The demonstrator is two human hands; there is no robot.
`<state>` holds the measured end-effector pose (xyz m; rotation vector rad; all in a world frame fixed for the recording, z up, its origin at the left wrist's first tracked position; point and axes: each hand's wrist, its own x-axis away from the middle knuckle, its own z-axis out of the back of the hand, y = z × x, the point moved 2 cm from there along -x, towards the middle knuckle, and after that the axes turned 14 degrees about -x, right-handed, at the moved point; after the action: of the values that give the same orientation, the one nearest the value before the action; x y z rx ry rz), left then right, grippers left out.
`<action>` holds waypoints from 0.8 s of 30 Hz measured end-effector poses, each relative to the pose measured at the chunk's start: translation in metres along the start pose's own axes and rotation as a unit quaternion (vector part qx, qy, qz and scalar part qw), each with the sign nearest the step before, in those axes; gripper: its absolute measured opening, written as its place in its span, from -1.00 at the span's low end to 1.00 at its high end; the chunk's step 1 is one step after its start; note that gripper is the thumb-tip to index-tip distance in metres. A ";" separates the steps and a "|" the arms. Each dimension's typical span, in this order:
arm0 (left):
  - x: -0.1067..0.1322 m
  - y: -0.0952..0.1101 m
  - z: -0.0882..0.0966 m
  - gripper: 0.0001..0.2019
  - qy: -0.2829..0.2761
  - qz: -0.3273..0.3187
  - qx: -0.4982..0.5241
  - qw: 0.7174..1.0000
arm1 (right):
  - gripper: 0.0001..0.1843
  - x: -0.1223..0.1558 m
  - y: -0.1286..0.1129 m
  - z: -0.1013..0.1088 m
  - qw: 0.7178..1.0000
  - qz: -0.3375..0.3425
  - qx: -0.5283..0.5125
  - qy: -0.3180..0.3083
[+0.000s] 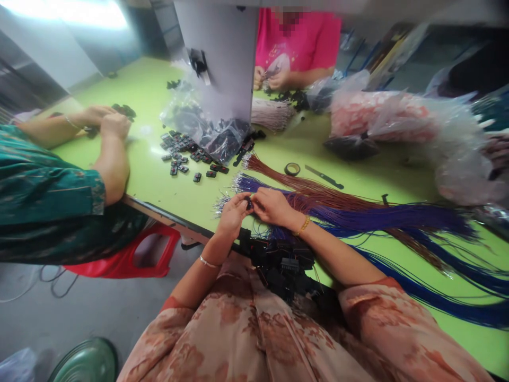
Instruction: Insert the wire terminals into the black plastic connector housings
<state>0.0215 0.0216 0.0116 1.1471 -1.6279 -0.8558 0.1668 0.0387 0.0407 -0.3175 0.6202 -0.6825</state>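
Note:
Near the table's front edge my left hand (233, 215) is closed around a small black connector housing (249, 202). My right hand (273, 206) meets it from the right, its fingers pinched at the connector; what they grip, perhaps a thin wire, is too small to make out. Bundles of purple wires (358, 216) and brown wires (286, 183) with silvery tips lie just beyond and to the right of my hands. Blue wires (429, 292) run along the right side. Against my lap, below my hands, is a pile of black connectors (284, 265).
Small black parts (178, 148) lie scattered beside a grey post (218, 63). A tape roll (292, 168) and a knife (324, 176) rest behind the wires. Bagged pink parts (382, 116) stand back right. Co-workers sit left and opposite; a red stool (159, 254) is left.

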 end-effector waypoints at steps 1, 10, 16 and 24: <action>0.001 0.000 0.000 -0.79 0.005 -0.001 -0.008 1.000 | -0.87 0.000 0.000 0.000 1.000 -0.010 -0.011 -0.001; 0.001 -0.001 0.002 -0.70 0.011 -0.022 -0.053 0.998 | -0.90 0.001 -0.005 0.003 0.991 -0.104 -0.083 -0.013; 0.040 0.007 -0.019 -0.73 0.065 -0.231 -0.318 0.917 | -0.78 -0.003 0.009 0.036 0.957 -0.157 -0.245 0.011; 0.091 -0.020 -0.095 -0.57 -0.241 -0.437 -0.627 0.598 | -0.82 -0.020 0.023 0.038 0.970 -0.193 -0.138 -0.044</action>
<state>0.1064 -0.0736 0.0507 0.5212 -0.2339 -2.5501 0.1894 0.0716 0.0679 -0.7374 0.5751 -0.9497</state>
